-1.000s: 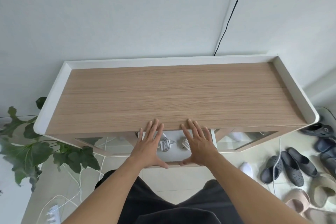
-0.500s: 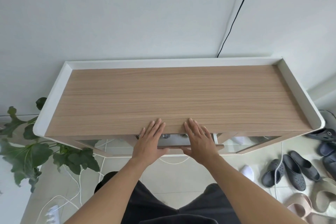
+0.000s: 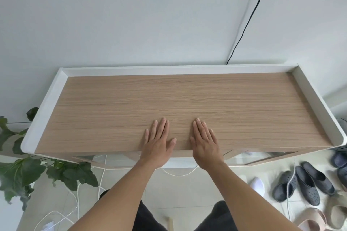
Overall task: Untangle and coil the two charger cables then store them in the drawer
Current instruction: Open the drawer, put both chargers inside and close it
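No readable text, no labels, brand marks, numbers or signs legible anywhere in view

Left hand (image 3: 157,143), right hand (image 3: 205,145) — on tabletop (image 3: 112,108).

The desk (image 3: 187,99) top is light brown wood with fine darker grain streaks running left to right, framed by a plain white rim (image 3: 45,110). Behind it the wall (image 3: 131,15) is a pale grey-white, crossed by one black cable (image 3: 249,18). Left, the plant (image 3: 24,172) shows deep green leaves. The floor (image 3: 187,189) is pale beige tile. On the right lie dark grey slippers (image 3: 308,185) (speckled with small holes), beige slippers (image 3: 336,212) and a white sock (image 3: 258,185). Near the bottom edge are black shorts (image 3: 146,219).
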`<state>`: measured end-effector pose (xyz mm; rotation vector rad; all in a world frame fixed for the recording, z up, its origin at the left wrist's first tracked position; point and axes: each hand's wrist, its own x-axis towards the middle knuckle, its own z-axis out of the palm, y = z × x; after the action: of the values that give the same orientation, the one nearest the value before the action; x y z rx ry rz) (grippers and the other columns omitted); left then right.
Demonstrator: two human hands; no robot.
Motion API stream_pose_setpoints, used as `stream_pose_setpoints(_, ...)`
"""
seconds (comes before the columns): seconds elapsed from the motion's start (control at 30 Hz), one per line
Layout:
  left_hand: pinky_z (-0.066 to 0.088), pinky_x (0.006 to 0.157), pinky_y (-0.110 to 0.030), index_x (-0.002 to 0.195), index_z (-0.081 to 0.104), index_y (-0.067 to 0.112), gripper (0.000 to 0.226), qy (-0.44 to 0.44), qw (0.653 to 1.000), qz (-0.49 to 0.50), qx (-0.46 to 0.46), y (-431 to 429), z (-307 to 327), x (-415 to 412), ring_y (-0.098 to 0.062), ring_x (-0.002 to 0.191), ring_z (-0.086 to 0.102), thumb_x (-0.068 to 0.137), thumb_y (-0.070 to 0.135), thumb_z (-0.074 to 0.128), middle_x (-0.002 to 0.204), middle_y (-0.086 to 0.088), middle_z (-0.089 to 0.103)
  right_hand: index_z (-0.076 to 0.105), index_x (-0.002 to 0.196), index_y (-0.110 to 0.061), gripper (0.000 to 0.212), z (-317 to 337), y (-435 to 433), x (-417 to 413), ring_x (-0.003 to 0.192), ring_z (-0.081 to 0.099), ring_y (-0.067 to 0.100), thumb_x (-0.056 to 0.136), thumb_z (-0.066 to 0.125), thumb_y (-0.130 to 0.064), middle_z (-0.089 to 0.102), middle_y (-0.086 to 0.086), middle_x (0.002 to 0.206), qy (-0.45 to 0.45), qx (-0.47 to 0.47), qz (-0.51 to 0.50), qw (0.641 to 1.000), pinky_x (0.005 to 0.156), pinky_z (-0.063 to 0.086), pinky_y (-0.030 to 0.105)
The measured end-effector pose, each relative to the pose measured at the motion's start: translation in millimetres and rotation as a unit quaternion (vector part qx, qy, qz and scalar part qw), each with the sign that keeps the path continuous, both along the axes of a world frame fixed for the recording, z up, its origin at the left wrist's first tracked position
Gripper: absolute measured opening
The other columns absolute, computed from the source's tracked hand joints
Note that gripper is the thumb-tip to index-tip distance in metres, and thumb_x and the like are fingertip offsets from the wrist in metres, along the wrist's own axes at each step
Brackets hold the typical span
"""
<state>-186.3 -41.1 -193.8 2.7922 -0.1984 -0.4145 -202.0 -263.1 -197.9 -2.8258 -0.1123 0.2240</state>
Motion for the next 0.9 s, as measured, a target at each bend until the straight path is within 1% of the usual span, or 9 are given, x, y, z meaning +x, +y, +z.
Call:
stream_pose_setpoints(0.1, -0.010, 0.137, -0.051, 0.173, -0.019, 0.035, 0.079, -0.031, 0.999, 0.012, 0.009, -2, -7, 14, -0.011, 0.166, -0.029, 0.110, 0.070, 0.015, 0.176, 0.026, -0.031, 0.004, 0.179, -0.024, 0.069, -9, 9, 24, 0.172, -0.006, 0.012, 0.116, 0.007, -0.051, -0.005, -0.012, 0.186, -0.030, -0.007, -0.047, 0.998, 0.138, 0.002, 0.040)
stream_pose_setpoints(0.17, -0.008, 0.137, -0.052, 0.173, -0.016, 0.035, 0.076, -0.054, 0.998, 0.027, 0.020, -7, -13, 24, -0.012, 0.167, -0.026, 0.111, 0.068, 0.012, 0.177, 0.026, -0.028, 0.006, 0.179, -0.023, 0.069, -11, 13, 44, 0.173, -0.003, 0.013, 0.117, 0.009, -0.054, 0.000, -0.011, 0.186, -0.044, -0.014, -0.069, 0.997, 0.139, 0.003, 0.041)
stream_pose_setpoints(0.23, -0.005, 0.137, -0.054, 0.174, -0.013, 0.034, 0.071, -0.076, 0.996, 0.038, 0.033, -12, -17, 34, -0.013, 0.168, -0.022, 0.113, 0.062, 0.010, 0.179, 0.024, -0.025, 0.004, 0.179, -0.024, 0.072, -11, 14, 66, 0.173, -0.006, 0.012, 0.116, 0.009, -0.058, -0.001, -0.010, 0.187, -0.047, -0.022, -0.080, 0.995, 0.140, 0.004, 0.044)
stream_pose_setpoints(0.33, -0.003, 0.138, -0.054, 0.174, -0.012, 0.034, 0.067, -0.092, 0.994, 0.046, 0.039, -15, -20, 51, -0.014, 0.169, -0.021, 0.115, 0.056, 0.009, 0.179, 0.024, -0.025, -0.001, 0.179, -0.024, 0.076, -8, 12, 94, 0.172, -0.014, 0.011, 0.114, 0.007, -0.063, -0.007, -0.012, 0.186, -0.040, -0.029, -0.081, 0.995, 0.140, 0.000, 0.046)
stream_pose_setpoints(0.47, 0.002, 0.138, -0.055, 0.175, -0.010, 0.034, 0.066, -0.101, 0.993, 0.049, 0.044, -14, -21, 81, -0.013, 0.169, -0.020, 0.115, 0.055, 0.008, 0.179, 0.023, -0.024, 0.004, 0.179, -0.023, 0.079, -9, 7, 126, 0.172, -0.010, 0.012, 0.113, 0.012, -0.065, -0.001, -0.011, 0.187, -0.055, -0.041, -0.082, 0.994, 0.140, 0.002, 0.050)
stream_pose_setpoints(0.53, 0.004, 0.138, -0.054, 0.175, -0.007, 0.033, 0.066, -0.109, 0.992, 0.051, 0.043, -15, -21, 95, -0.013, 0.169, -0.018, 0.115, 0.055, 0.011, 0.181, 0.022, -0.020, 0.006, 0.179, -0.022, 0.080, -10, 4, 140, 0.173, -0.009, 0.012, 0.112, 0.015, -0.066, -0.001, -0.011, 0.187, -0.052, -0.046, -0.081, 0.994, 0.140, 0.002, 0.051)
stream_pose_setpoints(0.63, 0.008, 0.138, -0.053, 0.177, 0.003, 0.031, 0.069, -0.138, 0.987, 0.064, 0.054, -16, -19, 108, -0.014, 0.171, -0.009, 0.114, 0.056, 0.019, 0.184, 0.019, -0.007, 0.005, 0.179, -0.022, 0.082, -10, 3, 153, 0.172, -0.011, 0.012, 0.111, 0.017, -0.067, -0.002, -0.011, 0.187, -0.055, -0.045, -0.075, 0.995, 0.140, 0.001, 0.051)
stream_pose_setpoints(0.73, 0.007, 0.138, -0.052, 0.177, 0.002, 0.029, 0.073, -0.141, 0.986, 0.067, 0.063, -18, -18, 119, -0.014, 0.171, -0.009, 0.113, 0.058, 0.021, 0.184, 0.016, -0.007, 0.002, 0.179, -0.023, 0.083, -14, 1, 159, 0.172, -0.015, 0.011, 0.110, 0.017, -0.067, -0.005, -0.011, 0.187, -0.055, -0.052, -0.075, 0.994, 0.140, -0.003, 0.051)
stream_pose_setpoints(0.9, 0.008, 0.138, -0.052, 0.177, 0.004, 0.029, 0.075, -0.140, 0.986, 0.077, 0.055, -20, -16, 120, -0.013, 0.171, -0.009, 0.112, 0.059, 0.025, 0.184, 0.017, -0.006, 0.006, 0.179, -0.023, 0.084, -13, 0, 158, 0.172, -0.013, 0.010, 0.109, 0.019, -0.068, -0.003, -0.011, 0.187, -0.063, -0.040, -0.073, 0.995, 0.140, -0.002, 0.051)
